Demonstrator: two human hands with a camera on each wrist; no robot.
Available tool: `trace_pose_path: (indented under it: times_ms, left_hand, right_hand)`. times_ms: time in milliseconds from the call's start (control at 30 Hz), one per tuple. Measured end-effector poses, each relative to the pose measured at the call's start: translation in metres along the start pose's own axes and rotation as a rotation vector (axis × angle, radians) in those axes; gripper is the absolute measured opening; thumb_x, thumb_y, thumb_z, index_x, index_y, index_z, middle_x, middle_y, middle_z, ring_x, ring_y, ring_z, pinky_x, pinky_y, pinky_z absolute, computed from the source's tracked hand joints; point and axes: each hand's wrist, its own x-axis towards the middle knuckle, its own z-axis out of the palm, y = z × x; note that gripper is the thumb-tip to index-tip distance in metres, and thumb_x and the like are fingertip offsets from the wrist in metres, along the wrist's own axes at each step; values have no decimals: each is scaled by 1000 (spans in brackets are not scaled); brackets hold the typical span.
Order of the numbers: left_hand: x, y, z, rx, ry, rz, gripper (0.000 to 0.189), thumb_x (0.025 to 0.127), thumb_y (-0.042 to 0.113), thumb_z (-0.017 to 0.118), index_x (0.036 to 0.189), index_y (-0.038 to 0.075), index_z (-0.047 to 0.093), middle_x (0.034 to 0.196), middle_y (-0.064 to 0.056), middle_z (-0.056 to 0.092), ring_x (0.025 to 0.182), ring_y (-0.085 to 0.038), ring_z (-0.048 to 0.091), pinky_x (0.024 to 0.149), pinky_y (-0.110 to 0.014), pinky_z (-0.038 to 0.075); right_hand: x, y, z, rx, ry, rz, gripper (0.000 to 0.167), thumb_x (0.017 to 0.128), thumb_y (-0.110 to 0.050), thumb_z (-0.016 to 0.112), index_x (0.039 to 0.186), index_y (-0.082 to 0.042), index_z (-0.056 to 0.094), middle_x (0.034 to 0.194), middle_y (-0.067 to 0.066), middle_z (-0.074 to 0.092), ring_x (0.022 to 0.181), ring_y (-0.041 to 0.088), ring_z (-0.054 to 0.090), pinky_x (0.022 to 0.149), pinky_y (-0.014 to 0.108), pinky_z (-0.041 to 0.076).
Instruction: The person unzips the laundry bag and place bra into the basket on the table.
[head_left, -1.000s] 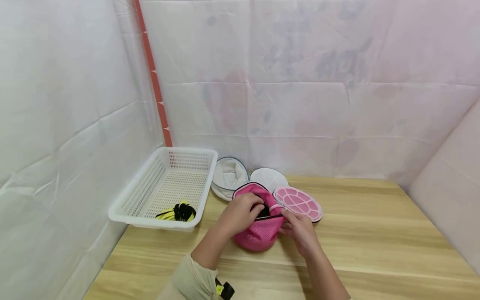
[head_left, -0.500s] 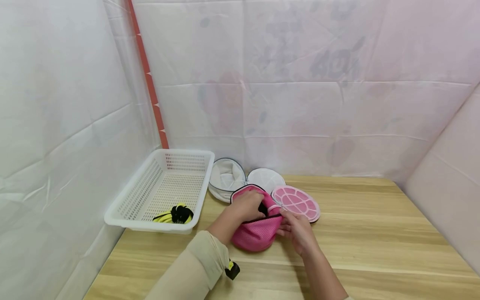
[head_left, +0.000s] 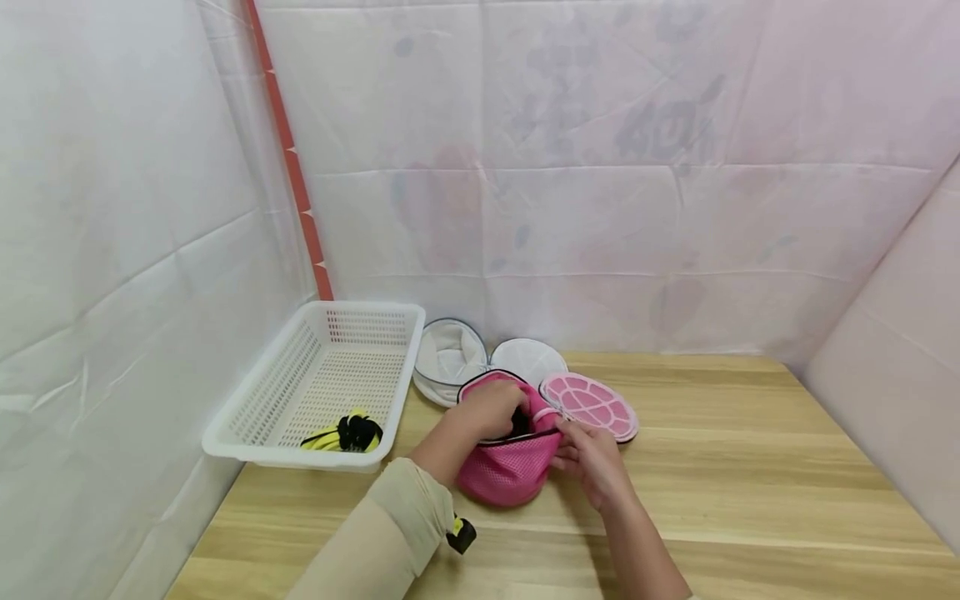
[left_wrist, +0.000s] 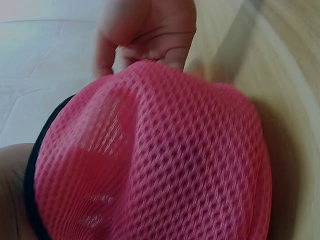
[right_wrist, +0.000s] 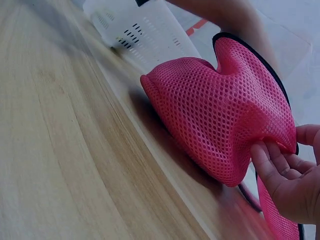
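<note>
A pink mesh laundry bag (head_left: 506, 477) with black zipper trim stands on the table in front of the person, its mouth unzipped. The left hand (head_left: 486, 408) reaches down through the opening, and its fingers are hidden inside. At the right side of the mouth, the right hand (head_left: 591, 462) pinches the rim between thumb and fingers, as the right wrist view also shows with the mesh (right_wrist: 210, 105) bunched at the fingertips. The bag's round pink lid (head_left: 588, 406) lies folded back on the table. In the left wrist view the mesh wall (left_wrist: 195, 150) fills most of the picture.
A white perforated basket (head_left: 408, 367) stands at the left, with a yellow and black bundle (head_left: 356, 433) in its near end. Behind the pink bag sits an opened white laundry bag (head_left: 448, 354) with its round lid (head_left: 528, 358) laid out. Sheeted walls border the wooden table (head_left: 750, 483).
The left hand has gone deeper into the pink bag, its fingers passing out of sight. The right hand keeps its pinch on the rim. The whole scene has shifted slightly left in view.
</note>
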Motion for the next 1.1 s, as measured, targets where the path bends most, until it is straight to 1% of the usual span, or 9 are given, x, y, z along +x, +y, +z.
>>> trace_pose_path:
  times_ms: [100,200,333,400,533,667,833,1000,1100]
  left_hand:
    - [-3,-1,-1,28,-1,83,32,76,-2,71,86,27,77,84,11,66,87,-9,58,80,-24,49]
    - [-5,1,4,115,18,142,27,80,6,72,90,31,76,95,10,65,99,-12,58,89,-27,49]
    - [-6,7,8,222,-8,166,15,91,17,65,93,30,73,104,7,66,107,-15,58,89,-34,52]
    - [-5,10,8,237,-49,147,15,94,18,61,93,29,71,104,7,67,105,-15,60,87,-35,53]
    - [-2,12,9,222,-130,64,18,95,18,57,89,29,70,103,7,70,104,-15,62,87,-37,54]
    - [-1,12,15,217,-176,10,20,97,20,53,96,29,72,111,5,69,112,-16,59,92,-43,51]
    - [2,8,24,173,-136,4,22,98,24,50,102,28,71,117,1,66,112,-21,59,89,-49,52]
    - [5,0,26,183,-32,36,11,90,26,67,100,27,71,109,1,66,101,-23,64,80,-44,55]
    - [6,-2,24,210,34,43,23,85,33,73,106,25,70,111,0,66,107,-23,63,86,-45,54]
  right_hand:
    - [0,-1,0,6,-5,-17,27,95,-17,62,102,9,66,70,1,62,62,13,64,61,27,59]
    - [0,-1,-1,3,-19,-31,25,95,-16,61,101,8,66,69,0,61,62,12,64,61,27,59]
    - [0,0,-2,11,-11,-31,21,95,-15,61,98,6,66,70,0,61,62,11,63,61,27,59]
    - [0,1,-1,13,-12,-34,21,95,-15,61,98,5,66,70,0,61,63,12,64,62,27,59]
    - [0,1,2,22,-22,-33,18,95,-14,62,94,3,67,70,1,61,63,12,64,63,28,60]
    - [-1,1,5,32,-28,-24,15,95,-14,63,90,-1,67,70,0,61,63,12,64,62,28,59]
    - [-2,2,6,38,-22,-26,15,95,-14,62,84,-3,66,71,1,61,64,13,65,63,28,60]
    - [0,5,6,33,2,-38,17,95,-12,62,79,-6,64,71,1,62,64,13,65,63,29,60]
    - [0,5,4,37,17,-52,18,95,-12,61,78,-6,64,71,1,62,64,13,64,63,30,60]
